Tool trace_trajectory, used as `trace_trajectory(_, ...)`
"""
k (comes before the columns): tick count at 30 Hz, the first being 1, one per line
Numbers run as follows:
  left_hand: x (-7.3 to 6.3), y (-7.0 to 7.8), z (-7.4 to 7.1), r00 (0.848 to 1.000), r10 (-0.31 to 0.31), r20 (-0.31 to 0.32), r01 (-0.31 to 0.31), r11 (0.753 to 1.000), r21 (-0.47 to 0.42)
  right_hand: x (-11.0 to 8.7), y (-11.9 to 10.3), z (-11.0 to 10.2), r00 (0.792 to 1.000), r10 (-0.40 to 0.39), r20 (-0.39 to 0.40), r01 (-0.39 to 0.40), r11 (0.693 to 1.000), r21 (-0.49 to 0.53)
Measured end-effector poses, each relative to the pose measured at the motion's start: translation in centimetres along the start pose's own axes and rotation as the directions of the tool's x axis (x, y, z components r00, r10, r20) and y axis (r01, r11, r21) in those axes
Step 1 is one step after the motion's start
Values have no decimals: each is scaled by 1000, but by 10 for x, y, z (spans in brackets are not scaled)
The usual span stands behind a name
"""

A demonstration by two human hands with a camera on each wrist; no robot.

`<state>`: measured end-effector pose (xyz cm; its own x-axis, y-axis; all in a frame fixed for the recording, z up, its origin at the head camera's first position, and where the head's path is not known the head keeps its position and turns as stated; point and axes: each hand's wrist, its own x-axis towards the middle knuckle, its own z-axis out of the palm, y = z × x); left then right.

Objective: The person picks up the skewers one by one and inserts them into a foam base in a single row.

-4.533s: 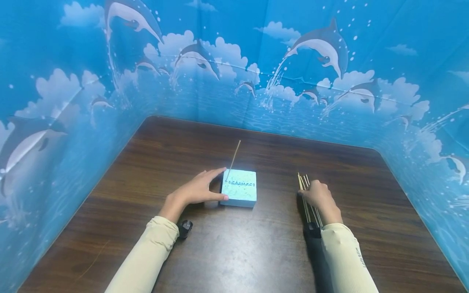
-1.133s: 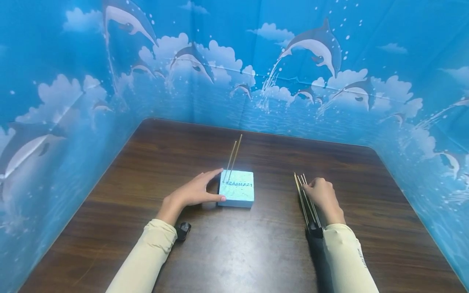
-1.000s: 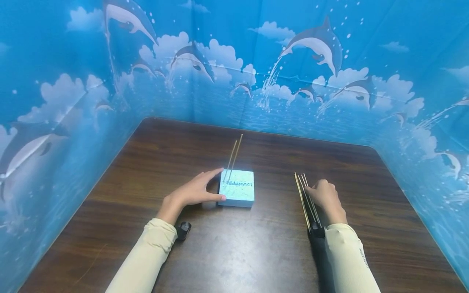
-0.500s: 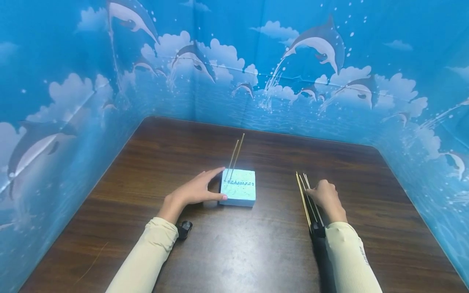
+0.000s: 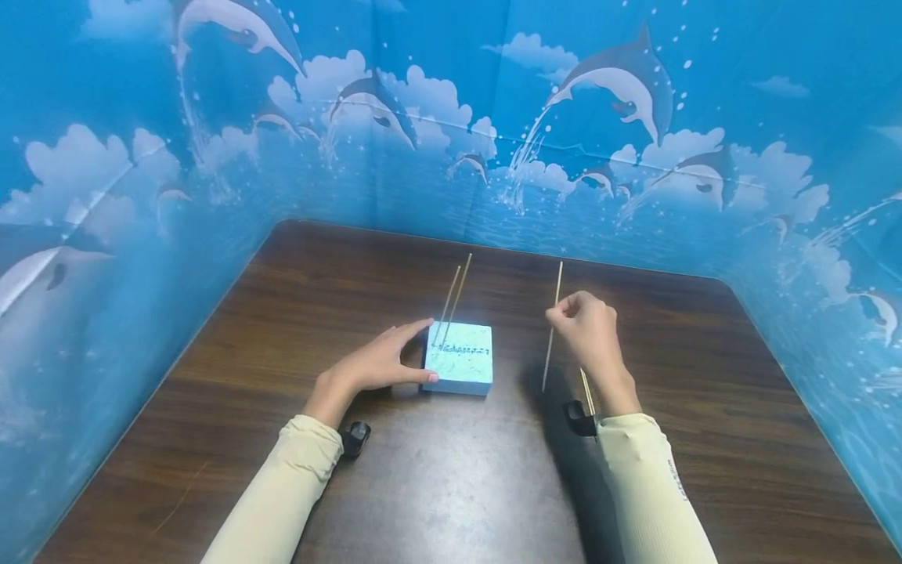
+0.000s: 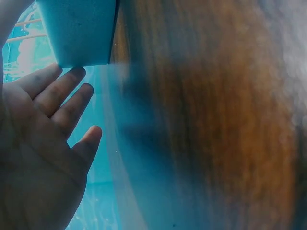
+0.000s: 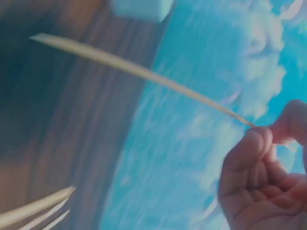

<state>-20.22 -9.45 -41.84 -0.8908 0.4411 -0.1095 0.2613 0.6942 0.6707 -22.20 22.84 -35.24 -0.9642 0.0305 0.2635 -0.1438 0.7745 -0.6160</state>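
A pale blue foam block (image 5: 461,370) with a row of dark marks across its top lies on the table. Two thin bamboo skewers (image 5: 462,286) stand in it near the left end of that row, leaning slightly. My left hand (image 5: 377,362) holds the block at its left side, thumb at the near corner and index finger at the far one; its other fingers (image 6: 72,110) are spread in the left wrist view. Right of the block, my right hand (image 5: 590,333) pinches one skewer (image 7: 144,73) between thumb and index finger, its lower end hanging down.
More loose skewers (image 5: 588,392) lie on the brown wooden table (image 5: 451,486) under the right wrist, partly hidden by it. A dark wrist camera (image 5: 579,418) sits close over them. A blue dolphin-print curtain (image 5: 423,188) surrounds the table's back and sides.
A second skewer has come to stand in the block since the earliest frame. My right hand has lifted a skewer from the loose ones and moved up and left. My left hand stays put.
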Motion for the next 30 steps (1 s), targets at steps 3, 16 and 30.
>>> trace_trajectory(3,-1,1,1,1000,-2,-2,2,1000,1,-2,-27,9,991,-106,-83,112,992,67)
trace_trajectory(16,-1,1,9,1000,-20,-13,20,1000,15,-9,-76,40,903,-381,-199,419,883,211)
trace_trajectory(30,-5,0,14,999,-20,-39,20,1000,15,-20,-72,57,893,-427,-140,449,864,228)
